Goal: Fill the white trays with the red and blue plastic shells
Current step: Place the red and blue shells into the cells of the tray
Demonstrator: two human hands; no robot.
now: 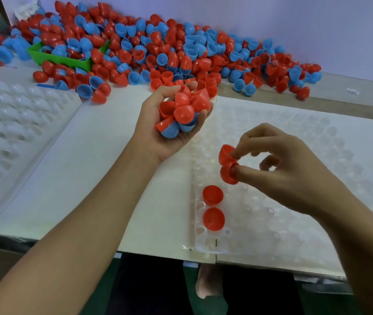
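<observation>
My left hand [158,133] is palm up above the table and cups a handful of red and blue shells [182,113]. My right hand [278,169] pinches two red shells [227,164] between thumb and fingers, just above the white tray [294,223]. Two red shells [213,206] sit in the tray's near left pockets, one behind the other. A big pile of loose red and blue shells [158,51] lies along the back of the table.
A second white tray [10,133] lies at the left. A green bin [60,59] sits half buried in the pile at the back left. The table's front edge [135,253] runs below my arms, with a foot visible under it.
</observation>
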